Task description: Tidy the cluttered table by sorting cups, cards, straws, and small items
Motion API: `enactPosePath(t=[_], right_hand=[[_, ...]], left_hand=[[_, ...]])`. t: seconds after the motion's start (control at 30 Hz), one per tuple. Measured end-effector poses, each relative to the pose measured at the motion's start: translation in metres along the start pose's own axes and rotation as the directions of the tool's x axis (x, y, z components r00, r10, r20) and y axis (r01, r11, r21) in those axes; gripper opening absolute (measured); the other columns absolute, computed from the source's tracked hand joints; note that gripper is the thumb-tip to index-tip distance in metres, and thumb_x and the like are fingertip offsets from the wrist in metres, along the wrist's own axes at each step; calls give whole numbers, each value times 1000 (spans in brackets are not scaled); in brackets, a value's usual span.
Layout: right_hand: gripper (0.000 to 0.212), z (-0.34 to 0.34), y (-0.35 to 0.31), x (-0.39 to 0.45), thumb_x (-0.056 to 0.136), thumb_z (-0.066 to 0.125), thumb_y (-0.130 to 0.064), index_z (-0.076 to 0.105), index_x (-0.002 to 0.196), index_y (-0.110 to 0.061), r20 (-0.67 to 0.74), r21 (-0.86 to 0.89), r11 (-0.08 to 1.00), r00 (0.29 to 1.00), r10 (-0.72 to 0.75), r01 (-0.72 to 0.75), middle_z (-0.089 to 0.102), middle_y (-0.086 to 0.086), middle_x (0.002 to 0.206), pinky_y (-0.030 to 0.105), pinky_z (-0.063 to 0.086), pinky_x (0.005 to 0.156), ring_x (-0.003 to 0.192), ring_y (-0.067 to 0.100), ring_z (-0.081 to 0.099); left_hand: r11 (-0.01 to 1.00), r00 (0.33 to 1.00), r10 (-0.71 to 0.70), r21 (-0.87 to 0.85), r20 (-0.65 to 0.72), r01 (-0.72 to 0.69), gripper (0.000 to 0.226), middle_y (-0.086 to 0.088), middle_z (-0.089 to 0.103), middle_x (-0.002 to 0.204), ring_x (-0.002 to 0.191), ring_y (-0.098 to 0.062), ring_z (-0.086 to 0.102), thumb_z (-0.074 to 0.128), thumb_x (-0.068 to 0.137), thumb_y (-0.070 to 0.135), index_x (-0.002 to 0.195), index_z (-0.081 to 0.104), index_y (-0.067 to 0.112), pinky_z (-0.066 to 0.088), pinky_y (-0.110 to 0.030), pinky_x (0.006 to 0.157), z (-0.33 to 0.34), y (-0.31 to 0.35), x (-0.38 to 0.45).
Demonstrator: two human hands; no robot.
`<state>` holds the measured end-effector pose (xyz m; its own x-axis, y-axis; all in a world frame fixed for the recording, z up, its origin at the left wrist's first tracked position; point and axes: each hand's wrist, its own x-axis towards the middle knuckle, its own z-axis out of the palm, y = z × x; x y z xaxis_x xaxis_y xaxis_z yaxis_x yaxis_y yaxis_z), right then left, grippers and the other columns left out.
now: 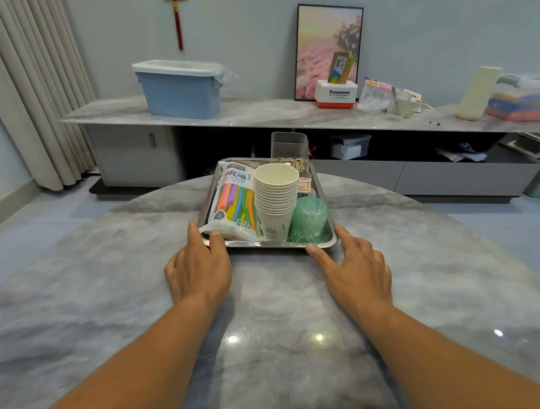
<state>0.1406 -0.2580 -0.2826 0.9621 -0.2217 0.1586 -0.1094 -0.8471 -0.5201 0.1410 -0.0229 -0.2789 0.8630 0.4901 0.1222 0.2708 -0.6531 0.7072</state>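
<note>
A steel tray (267,246) sits at the middle of the round marble table (105,286). In it lie a bag of coloured straws (233,199), a tall stack of white paper cups (276,197), a green stack of plastic cups (308,220), a card pack (305,186), gold clips (294,163) and a clear plastic box (289,144). My left hand (198,264) rests at the tray's near left corner, thumb on the rim. My right hand (353,265) touches the near right corner, fingers spread.
Beyond the table runs a long low cabinet (253,113) with a blue lidded bin (181,87), a framed picture (328,50), a Panasonic box (335,94), bags and a cream jug (478,92). Curtains (30,95) hang at the left.
</note>
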Motion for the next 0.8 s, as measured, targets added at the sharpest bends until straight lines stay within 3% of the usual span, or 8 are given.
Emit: enactPosePath(t=[0.33, 0.47, 0.53, 0.6, 0.63, 0.7, 0.8], right_hand=[[87, -1, -3, 2, 81, 36, -91, 29, 155, -45, 6, -29, 1000, 1000, 5, -5, 42, -2, 152, 43, 34, 109, 135, 27, 40], [95, -3, -1, 1, 76, 50, -89, 26, 156, -43, 69, 9, 1000, 998, 12, -13, 39, -5, 157, 44, 32, 113, 140, 25, 36], [101, -19, 1, 0, 72, 64, -82, 25, 156, -42, 183, 207, 976, 983, 29, -67, 39, -6, 158, 42, 33, 115, 142, 23, 37], [99, -38, 9, -6, 79, 77, -61, 24, 159, -35, 362, 492, 848, 932, 6, -196, 35, 0, 161, 34, 37, 110, 145, 21, 36], [96, -48, 13, -13, 82, 78, -52, 24, 159, -33, 434, 553, 795, 901, -21, -248, 33, 3, 162, 32, 38, 107, 145, 22, 37], [87, -77, 16, -29, 80, 77, -54, 35, 154, -35, 484, 524, 800, 875, 4, -293, 43, 5, 156, 34, 44, 104, 135, 22, 50], [65, -134, 7, -64, 72, 75, -54, 63, 133, -32, 316, 589, 794, 947, -52, -153, 70, -4, 124, 33, 56, 93, 104, 12, 71]], left_hand=[[997, 999, 37, 75, -9, -36, 64, -5, 55, 143, 135, -26, 46, 30, 105, 50, 158, 11, 19, 23, -40, 115, 7, -4, 5], [999, 998, 37, -26, 47, -35, 65, -6, 49, 150, 138, -30, 41, 29, 105, 49, 160, 6, 20, 24, -44, 117, 5, -9, 3], [982, 996, 19, -189, 83, -3, 68, -7, 33, 161, 146, -31, 32, 33, 106, 46, 161, 2, 20, 25, -44, 119, -5, -12, 1], [957, 996, 8, -289, 93, 19, 68, -4, 13, 168, 153, -24, 15, 36, 106, 40, 161, 1, 19, 15, -39, 123, -19, -18, -7], [956, 996, 15, -293, 87, 11, 68, -2, 7, 169, 154, -20, 9, 37, 106, 39, 161, 1, 19, 11, -37, 125, -29, -19, -11], [973, 992, 120, -204, 44, -108, 69, 3, 2, 169, 154, -14, 3, 38, 106, 39, 161, 1, 22, 9, -35, 125, -57, -7, -11], [923, 928, 370, -93, -41, -373, 71, 7, -1, 169, 154, -9, -1, 39, 104, 45, 161, 2, 26, 7, -33, 125, -105, 39, -16]])
